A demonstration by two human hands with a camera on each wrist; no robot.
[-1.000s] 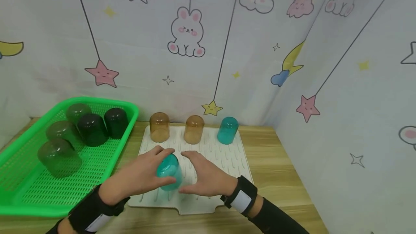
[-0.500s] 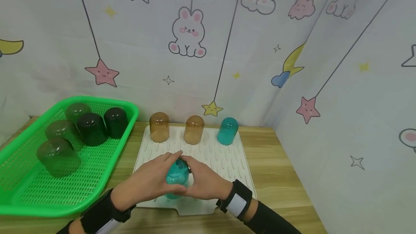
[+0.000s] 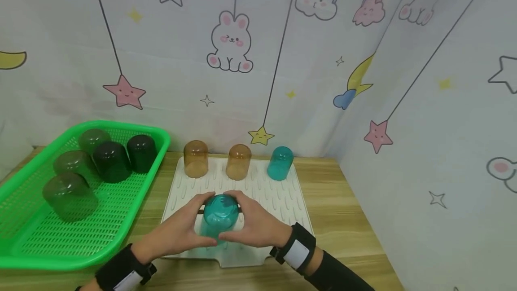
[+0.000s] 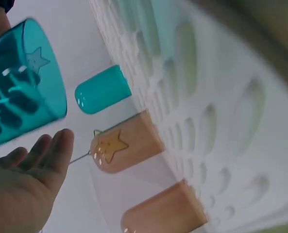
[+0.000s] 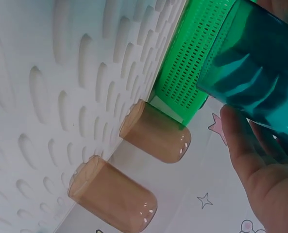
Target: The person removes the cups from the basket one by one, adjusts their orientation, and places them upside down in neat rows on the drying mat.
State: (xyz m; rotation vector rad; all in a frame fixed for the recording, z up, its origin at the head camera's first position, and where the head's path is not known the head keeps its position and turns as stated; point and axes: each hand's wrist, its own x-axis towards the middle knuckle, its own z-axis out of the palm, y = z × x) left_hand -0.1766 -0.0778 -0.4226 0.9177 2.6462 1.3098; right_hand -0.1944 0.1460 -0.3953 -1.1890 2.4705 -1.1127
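Observation:
A teal see-through cup (image 3: 220,213) is held mouth down just above the white drying mat (image 3: 258,201), near its front. My left hand (image 3: 183,228) holds it from the left, and my right hand (image 3: 258,222) from the right, fingers curved round its sides. In the left wrist view the teal cup (image 4: 22,87) has its rim apart from the mat. Along the mat's back stand an amber cup (image 3: 196,160), a second amber cup (image 3: 238,162) and another teal cup (image 3: 280,164), all upside down.
A green basket (image 3: 121,237) stands at the left with several smoky grey cups (image 3: 70,196) and dark cups (image 3: 111,161) upside down in it. The wooden table (image 3: 335,210) extends right of the mat. A white printed curtain (image 3: 169,80) closes off the back and right.
My right hand, apart from the cup a second ago, now meets its right side. The held cup has shifted slightly right. My left hand keeps its hold.

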